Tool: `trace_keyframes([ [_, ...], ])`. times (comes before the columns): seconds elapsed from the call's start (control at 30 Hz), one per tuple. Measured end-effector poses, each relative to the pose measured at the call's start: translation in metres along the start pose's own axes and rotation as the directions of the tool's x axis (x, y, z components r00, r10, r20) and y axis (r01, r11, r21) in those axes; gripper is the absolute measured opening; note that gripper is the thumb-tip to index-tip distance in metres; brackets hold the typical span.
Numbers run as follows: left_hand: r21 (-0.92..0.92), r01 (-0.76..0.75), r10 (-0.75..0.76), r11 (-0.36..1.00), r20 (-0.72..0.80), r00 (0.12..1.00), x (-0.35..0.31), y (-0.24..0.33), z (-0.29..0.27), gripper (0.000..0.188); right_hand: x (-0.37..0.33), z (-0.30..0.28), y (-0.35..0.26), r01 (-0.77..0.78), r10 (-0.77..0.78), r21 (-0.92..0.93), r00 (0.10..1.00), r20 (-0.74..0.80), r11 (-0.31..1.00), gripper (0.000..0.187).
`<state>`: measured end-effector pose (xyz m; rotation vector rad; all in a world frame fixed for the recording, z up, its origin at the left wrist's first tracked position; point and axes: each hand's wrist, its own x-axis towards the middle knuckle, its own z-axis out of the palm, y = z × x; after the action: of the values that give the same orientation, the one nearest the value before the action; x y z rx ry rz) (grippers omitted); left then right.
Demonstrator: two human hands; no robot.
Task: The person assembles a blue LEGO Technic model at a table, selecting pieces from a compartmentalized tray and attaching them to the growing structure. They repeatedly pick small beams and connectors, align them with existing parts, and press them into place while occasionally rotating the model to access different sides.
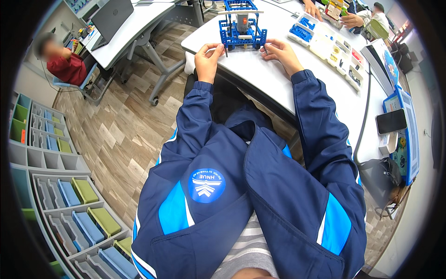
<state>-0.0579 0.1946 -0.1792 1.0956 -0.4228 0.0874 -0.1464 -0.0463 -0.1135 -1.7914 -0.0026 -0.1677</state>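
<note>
Blue brick model [241,37]: upper ctr of frame, upright on white table [265,76], btwn your hands; grey-and-orange block [242,23] within.
L hand [207,60]: your thumb & index tips close together at model's lower L corner; can't tell if pinching.
R hand [284,55]: your thumb & index tips near each other at lower R corner; grip unclear.
Parts tray [320,47]: upper R, w/ blue, yellow, dark pcs.
Jacket badge [206,186]: ctr, round, blue, white lettering + emblem, upside down.
</note>
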Motion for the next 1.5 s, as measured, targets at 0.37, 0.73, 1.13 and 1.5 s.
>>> trace_keyframes([
  [0.37,0.019,-0.009,0.009,1.000,-0.001,1.000,0.0004,-0.0012,-0.0003,0.017,-0.0013,0.0005,-0.0004,0.008,-0.008,-0.010,1.000,0.004,1.000,0.038],
  [0.73,0.014,-0.008,0.008,1.000,-0.006,1.000,0.0002,-0.0007,-0.0005,0.018,0.0002,-0.0007,0.0020,0.002,-0.002,-0.009,1.000,-0.014,1.000,0.039],
  [1.13,0.017,0.008,-0.008,1.000,-0.008,1.000,0.0004,0.0013,-0.0010,0.018,0.0011,-0.0018,0.0055,0.005,-0.006,0.125,1.000,0.009,0.992,0.041],
  [1.5,0.009,0.012,-0.012,1.000,0.006,1.000,0.0011,0.0023,-0.0021,0.018,0.0022,-0.0015,0.0062,0.006,-0.008,0.100,1.000,0.021,0.995,0.035],
])
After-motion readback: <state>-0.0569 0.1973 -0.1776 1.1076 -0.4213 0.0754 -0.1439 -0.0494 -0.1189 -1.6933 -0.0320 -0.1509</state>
